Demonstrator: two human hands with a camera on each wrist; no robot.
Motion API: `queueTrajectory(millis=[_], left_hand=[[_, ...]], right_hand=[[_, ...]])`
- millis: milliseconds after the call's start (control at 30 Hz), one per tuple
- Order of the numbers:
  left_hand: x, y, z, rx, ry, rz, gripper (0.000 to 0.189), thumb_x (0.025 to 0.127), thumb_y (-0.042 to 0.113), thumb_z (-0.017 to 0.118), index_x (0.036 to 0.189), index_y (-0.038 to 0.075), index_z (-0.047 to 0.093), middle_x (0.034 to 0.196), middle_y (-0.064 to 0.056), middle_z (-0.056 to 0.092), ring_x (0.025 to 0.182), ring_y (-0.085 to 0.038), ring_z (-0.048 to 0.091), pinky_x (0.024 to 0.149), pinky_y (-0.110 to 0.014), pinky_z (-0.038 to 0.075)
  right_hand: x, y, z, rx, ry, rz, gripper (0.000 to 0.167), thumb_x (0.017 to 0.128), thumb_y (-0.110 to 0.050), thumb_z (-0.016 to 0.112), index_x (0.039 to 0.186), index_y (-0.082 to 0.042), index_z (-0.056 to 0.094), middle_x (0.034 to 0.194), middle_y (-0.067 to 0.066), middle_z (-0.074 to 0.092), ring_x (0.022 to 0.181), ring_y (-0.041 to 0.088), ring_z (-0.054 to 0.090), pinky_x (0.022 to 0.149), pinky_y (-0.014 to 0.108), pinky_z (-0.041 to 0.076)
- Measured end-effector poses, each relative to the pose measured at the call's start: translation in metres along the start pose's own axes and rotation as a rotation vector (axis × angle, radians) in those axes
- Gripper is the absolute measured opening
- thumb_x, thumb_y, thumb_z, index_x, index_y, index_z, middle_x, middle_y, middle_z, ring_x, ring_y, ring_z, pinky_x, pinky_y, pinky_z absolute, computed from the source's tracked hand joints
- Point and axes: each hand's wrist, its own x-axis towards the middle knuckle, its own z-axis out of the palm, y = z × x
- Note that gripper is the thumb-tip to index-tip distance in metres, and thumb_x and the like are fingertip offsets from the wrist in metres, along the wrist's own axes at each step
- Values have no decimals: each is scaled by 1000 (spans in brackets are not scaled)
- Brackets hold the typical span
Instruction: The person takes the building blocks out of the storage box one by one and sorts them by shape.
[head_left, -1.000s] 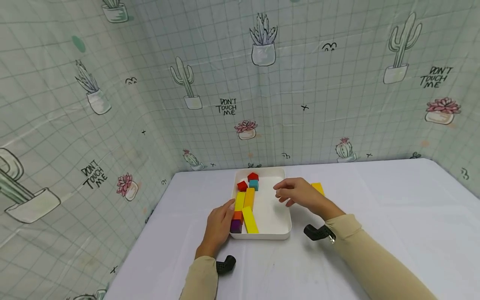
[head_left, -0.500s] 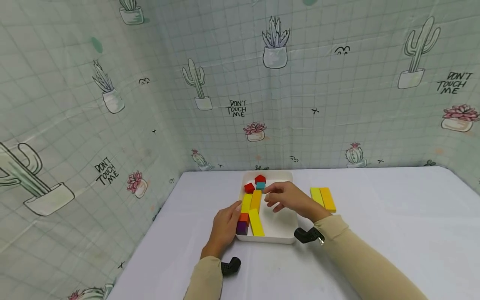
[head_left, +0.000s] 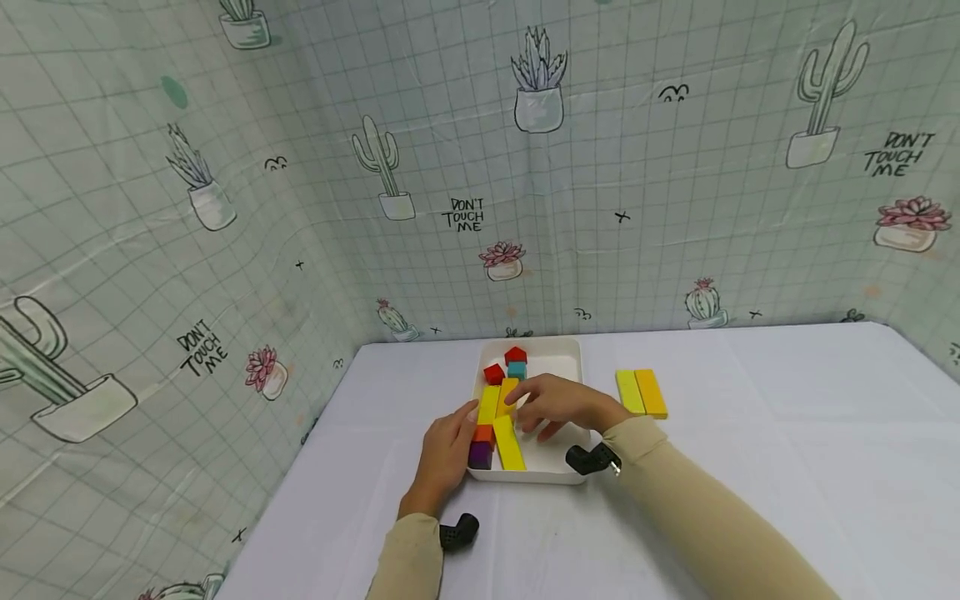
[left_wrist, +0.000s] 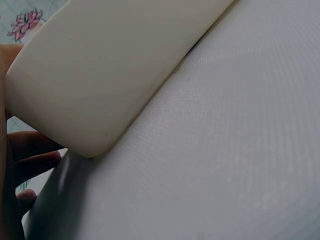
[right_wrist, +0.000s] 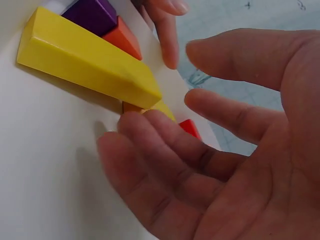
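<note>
My left hand point(head_left: 445, 450) grips the left side of a white tray point(head_left: 525, 477), thumb over the rim and fingers along the outer wall. My right hand point(head_left: 558, 404) hovers over the middle of the tray with loosely bent, spread fingers and nothing between them. Its fingertips are close to a slanted yellow block point(right_wrist: 90, 60) and an amber block point(head_left: 507, 390). Along the tray's left side lie another yellow block point(head_left: 487, 405), an orange block point(head_left: 483, 433) and a purple block point(head_left: 480, 456). Farther back are two red blocks point(head_left: 515, 357) and a blue cube point(head_left: 517, 369).
Outside the tray to the right, a yellow block point(head_left: 630, 392) and an amber block point(head_left: 651, 393) lie side by side on the white table point(head_left: 780, 433). A cactus-print cloth point(head_left: 600, 167) hangs behind and at the left.
The right hand has moved left and toward me, from the tray's right rim to over the blocks. The left hand stays at the tray's left side; the view has shifted slightly.
</note>
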Motion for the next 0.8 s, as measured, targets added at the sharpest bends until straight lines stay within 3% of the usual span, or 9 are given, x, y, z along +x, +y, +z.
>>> queueTrajectory(millis=[333,567,800], left_hand=[[0,2,-1,-1,-6,12,49,108,45,39,148,20,52,140,-9,58,131,-33,49,111,-57,35],[3,1,-3,21,-8,29,50,108,45,38,148,18,52,141,-9,58,130,-33,50,111,-56,36],[0,1,-2,26,-2,21,52,108,47,36,148,18,52,140,-9,59,130,-33,50,111,-55,36]], right_hand=[[4,3,11,-4,-52,32,51,81,-11,73,132,-13,64,100,11,67,85,27,66,69,38,61],[5,3,15,-8,-44,22,43,85,-8,72,127,-11,65,100,13,65,81,27,66,69,37,61],[6,4,17,2,-8,47,34,87,-5,71,120,-10,63,90,15,66,72,27,67,68,36,61]])
